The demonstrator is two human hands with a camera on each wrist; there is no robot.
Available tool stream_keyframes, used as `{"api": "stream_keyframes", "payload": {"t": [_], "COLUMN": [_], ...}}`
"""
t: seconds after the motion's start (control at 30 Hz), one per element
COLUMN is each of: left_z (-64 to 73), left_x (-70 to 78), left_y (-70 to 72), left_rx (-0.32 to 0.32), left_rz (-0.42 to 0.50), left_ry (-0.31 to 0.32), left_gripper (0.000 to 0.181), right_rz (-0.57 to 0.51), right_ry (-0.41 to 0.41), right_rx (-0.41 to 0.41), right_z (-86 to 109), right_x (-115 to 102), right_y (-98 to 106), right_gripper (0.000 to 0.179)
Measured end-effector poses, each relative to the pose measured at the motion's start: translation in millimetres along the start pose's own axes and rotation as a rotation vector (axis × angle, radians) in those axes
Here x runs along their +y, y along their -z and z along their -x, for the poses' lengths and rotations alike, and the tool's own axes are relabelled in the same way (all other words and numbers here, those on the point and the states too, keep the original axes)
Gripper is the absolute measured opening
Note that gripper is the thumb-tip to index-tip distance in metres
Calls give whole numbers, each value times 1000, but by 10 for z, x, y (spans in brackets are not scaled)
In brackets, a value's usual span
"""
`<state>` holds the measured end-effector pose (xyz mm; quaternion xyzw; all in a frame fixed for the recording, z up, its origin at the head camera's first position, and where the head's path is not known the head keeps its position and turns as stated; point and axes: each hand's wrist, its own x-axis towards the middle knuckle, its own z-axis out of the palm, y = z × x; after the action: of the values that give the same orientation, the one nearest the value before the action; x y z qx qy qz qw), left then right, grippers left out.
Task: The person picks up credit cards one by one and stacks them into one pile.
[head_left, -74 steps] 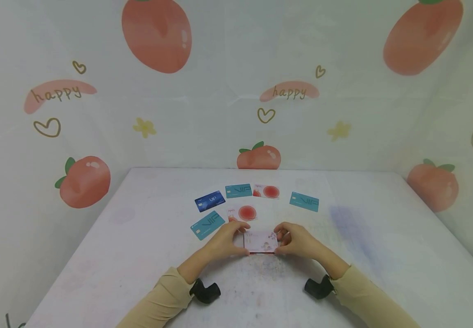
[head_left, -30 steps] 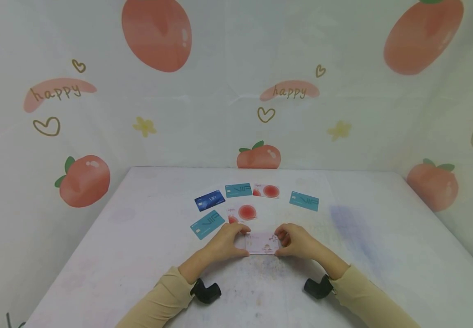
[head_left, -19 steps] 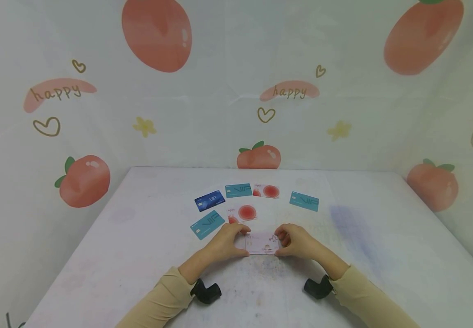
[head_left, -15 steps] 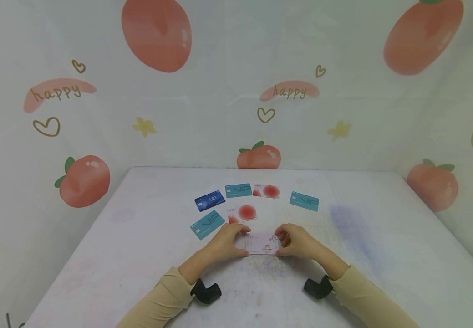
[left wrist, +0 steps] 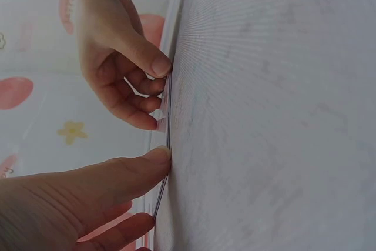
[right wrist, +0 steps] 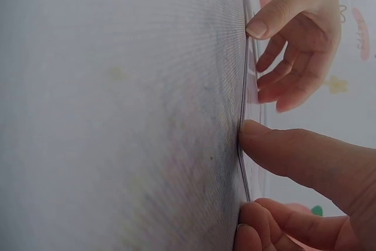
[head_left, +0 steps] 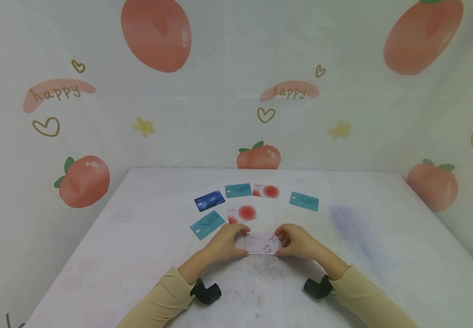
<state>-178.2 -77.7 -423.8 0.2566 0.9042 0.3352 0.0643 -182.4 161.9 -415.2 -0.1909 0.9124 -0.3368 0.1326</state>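
A pale pink VIP card (head_left: 261,244) lies flat on the table at the middle front, with flower print at its right side. Its thin edge (left wrist: 169,110) looks layered in the left wrist view, as if more than one card is stacked. My left hand (head_left: 225,241) grips the left end, thumb on the near corner and fingers on the far corner. At the right end, my right hand (head_left: 297,241) holds the card the same way. Seen from the right wrist, the right thumb (right wrist: 282,145) presses on the near edge.
Beyond the hands lie a teal VIP card (head_left: 207,225), a dark blue card (head_left: 210,201), another teal card (head_left: 238,190), a red-and-white card (head_left: 266,191) and a second such card (head_left: 242,213). A further teal card (head_left: 304,201) lies apart at right. A printed cloth backdrop (head_left: 203,114) rises behind.
Compared with 2.5 s ago, the pink card sits slightly nearer me, and the red strip that showed beneath its near edge is covered. Both hands have barely moved; the last second shows no movement.
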Motion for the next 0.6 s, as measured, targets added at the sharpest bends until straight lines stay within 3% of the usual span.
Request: {"api": "stream_keyframes", "payload": {"t": [0.23, 0.6], "left_z": [-3, -16], "left_x": [-9, -4], "left_y": [-5, 30], "left_rx": [0, -31], "left_rz": [8, 69], "left_ry": [-4, 43], "left_gripper": [52, 54], "right_rz": [-4, -37], "right_ry": [-26, -45], "right_rx": [-6, -7], "right_z": [2, 8], "right_x": [-7, -19], "right_y": [2, 23], "right_gripper": [43, 43]}}
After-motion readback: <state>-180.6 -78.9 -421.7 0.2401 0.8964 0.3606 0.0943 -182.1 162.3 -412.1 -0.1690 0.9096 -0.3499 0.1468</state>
